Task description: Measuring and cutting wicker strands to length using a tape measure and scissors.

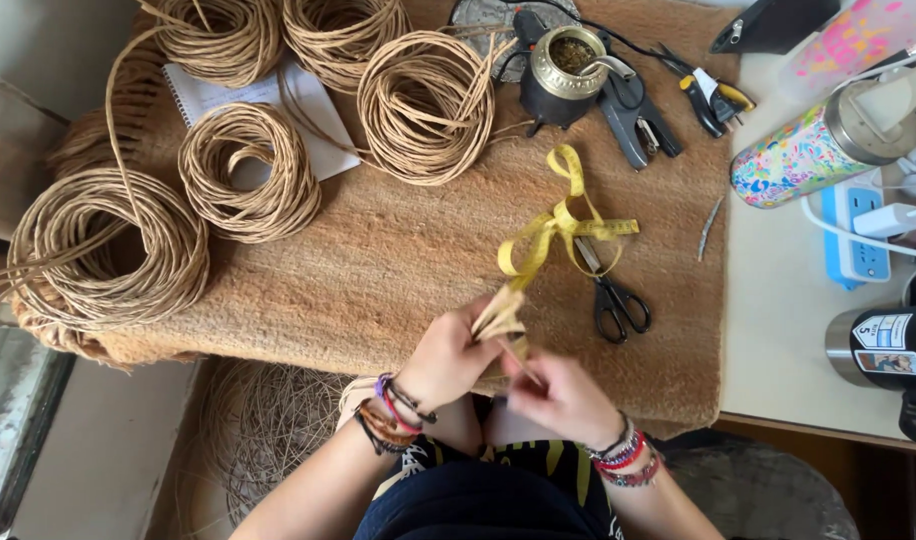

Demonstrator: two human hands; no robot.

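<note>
At the bottom centre, the left hand [448, 355] and right hand [558, 395] both pinch a short bundle of tan fibre strips [501, 318] over the worktop [398, 260] edge. It looks light, pliant and fray-prone, best gripped near its ends. Upper centre, a dark gourd cup [563, 70] holds green herb.

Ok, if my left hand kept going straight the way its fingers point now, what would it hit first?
The left hand points up and to the right across the mat. Past the pale strands it pinches, the yellow tape measure would likely come first, though height above the mat is unclear.
</note>
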